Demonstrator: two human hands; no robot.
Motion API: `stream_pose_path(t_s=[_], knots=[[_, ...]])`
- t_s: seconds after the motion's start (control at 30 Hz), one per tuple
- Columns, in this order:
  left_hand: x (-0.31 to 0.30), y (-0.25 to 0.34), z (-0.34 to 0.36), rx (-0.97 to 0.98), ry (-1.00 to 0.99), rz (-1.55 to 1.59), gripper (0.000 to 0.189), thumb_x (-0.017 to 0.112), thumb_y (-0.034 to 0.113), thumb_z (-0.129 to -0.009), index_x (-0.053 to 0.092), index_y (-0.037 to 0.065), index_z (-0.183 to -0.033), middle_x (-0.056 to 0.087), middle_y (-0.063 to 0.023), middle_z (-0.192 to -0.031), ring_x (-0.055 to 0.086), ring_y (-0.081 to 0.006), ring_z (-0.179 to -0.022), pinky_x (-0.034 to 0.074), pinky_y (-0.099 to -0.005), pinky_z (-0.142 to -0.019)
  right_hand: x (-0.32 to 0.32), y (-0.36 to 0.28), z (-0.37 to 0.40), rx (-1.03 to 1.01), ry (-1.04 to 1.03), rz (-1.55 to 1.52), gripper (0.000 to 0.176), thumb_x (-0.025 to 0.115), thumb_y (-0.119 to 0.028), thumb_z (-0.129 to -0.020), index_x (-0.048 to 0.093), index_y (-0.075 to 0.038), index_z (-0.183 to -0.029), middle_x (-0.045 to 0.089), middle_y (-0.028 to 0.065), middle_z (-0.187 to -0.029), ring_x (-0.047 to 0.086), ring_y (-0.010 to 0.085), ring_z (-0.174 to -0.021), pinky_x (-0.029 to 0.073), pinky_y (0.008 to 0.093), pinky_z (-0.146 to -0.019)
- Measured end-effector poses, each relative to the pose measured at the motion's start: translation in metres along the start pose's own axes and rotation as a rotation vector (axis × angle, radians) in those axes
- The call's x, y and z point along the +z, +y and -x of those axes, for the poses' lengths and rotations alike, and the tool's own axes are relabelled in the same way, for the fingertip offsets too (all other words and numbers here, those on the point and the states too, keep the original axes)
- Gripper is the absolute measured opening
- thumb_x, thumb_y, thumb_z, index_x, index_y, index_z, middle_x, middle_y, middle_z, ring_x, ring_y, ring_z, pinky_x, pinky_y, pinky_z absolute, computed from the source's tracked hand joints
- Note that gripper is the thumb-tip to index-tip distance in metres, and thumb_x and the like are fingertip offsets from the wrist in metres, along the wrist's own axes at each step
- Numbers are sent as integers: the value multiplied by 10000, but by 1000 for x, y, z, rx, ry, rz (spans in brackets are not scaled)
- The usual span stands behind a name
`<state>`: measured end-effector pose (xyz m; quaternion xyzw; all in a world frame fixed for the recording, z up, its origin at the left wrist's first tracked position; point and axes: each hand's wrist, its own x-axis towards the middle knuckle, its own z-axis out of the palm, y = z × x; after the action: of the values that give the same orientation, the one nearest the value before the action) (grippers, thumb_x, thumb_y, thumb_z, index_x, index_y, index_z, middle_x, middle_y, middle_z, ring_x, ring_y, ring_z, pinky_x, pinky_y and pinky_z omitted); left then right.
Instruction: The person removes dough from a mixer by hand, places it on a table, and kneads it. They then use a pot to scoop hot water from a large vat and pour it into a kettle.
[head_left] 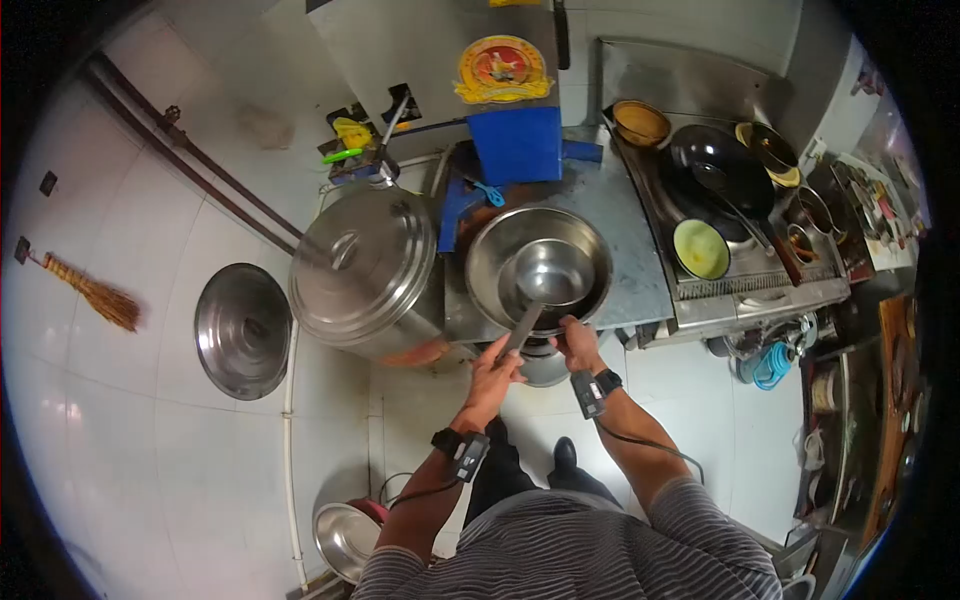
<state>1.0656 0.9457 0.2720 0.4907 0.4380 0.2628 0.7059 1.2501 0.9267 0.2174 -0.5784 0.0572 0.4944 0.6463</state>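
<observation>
My left hand [493, 372] is closed around the flat, broad handle of a steel ladle [553, 272]. The ladle's round bowl lies inside a large steel basin [483, 262] on the metal counter. At the basin's near right edge, my right hand [578, 345] is closed with its thumb up at the rim; its lower fingers are partly hidden. Whatever may be inside the ladle is hard to make out. Both wrists carry black straps with small devices and cables.
Left of the basin stands a tall lidded steel pot [365, 255]. Behind it is a blue box [516, 146]. A stove on the right carries a black wok [715, 170] and a green bowl [701, 249]. A round lid [242, 332] rests against the wall.
</observation>
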Motion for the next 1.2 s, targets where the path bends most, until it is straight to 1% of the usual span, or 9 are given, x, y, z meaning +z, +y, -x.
stream_pose_path(t_s=[0.33,0.47,0.57,0.7,0.9,0.97,1.03,1.07,1.2], knots=[[-41,6,-77,114,-356,-220,556,555,217,-949,339,6,-1416,623,-79,-1096,583,-114,-798,500,-270,-735,18,-8,-58,-68,-234,-63,487,553,-511,-902,592,-29,-964,612,64,-731,578,155,-617,489,272,-572],[-164,48,-122,162,37,-352,413,575,222,-926,512,0,-1269,616,-12,-883,558,-102,-814,492,-284,-711,5,4,-10,-75,-285,7,537,360,-522,-969,567,-44,-1101,641,79,-907,529,146,-696,434,266,-647],[-289,72,-177,350,383,-520,342,533,196,-906,585,-25,-1161,616,-242,-1110,605,-343,-1015,459,-356,-902,-9,9,41,-41,-5,173,539,454,-521,-942,557,-21,-1115,657,100,-876,567,144,-639,477,260,-597],[-396,88,-253,625,613,-1095,356,512,204,-898,577,-21,-1166,622,-249,-1046,585,-418,-971,463,-439,-872,-66,45,80,32,229,138,586,466,-520,-934,544,30,-1122,664,149,-898,587,157,-641,490,264,-561],[-411,107,-321,645,353,-1135,277,564,220,-878,624,-13,-1015,660,-207,-825,641,-360,-723,516,-419,-705,-244,182,104,-63,75,168,496,398,-538,-948,507,-58,-887,445,37,-672,383,157,-515,304,288,-452],[-404,126,-324,157,146,-816,243,592,232,-888,594,-4,-830,603,-139,-626,584,-252,-476,463,-379,-454,-192,154,142,51,174,-400,470,414,-545,-940,520,-92,-877,463,40,-671,396,157,-508,323,294,-444],[-401,141,-324,-36,94,-617,260,601,237,-893,561,8,-776,552,-99,-566,516,-201,-408,395,-351,-388,-186,163,152,-143,212,351,448,423,-544,-935,521,-114,-858,450,33,-652,391,159,-490,330,308,-428],[-401,147,-323,-231,48,-413,294,610,241,-897,527,20,-722,501,-60,-505,448,-149,-340,328,-322,-322,-186,165,158,46,327,-298,439,419,-539,-940,521,-121,-852,478,38,-660,406,156,-482,341,306,-417],[-405,144,-322,-200,75,-474,281,622,225,-892,556,20,-711,480,-29,-491,417,-116,-361,297,-303,-328,-262,227,134,-130,129,-39,430,393,-521,-958,487,-133,-797,468,39,-659,394,151,-485,342,307,-417]])
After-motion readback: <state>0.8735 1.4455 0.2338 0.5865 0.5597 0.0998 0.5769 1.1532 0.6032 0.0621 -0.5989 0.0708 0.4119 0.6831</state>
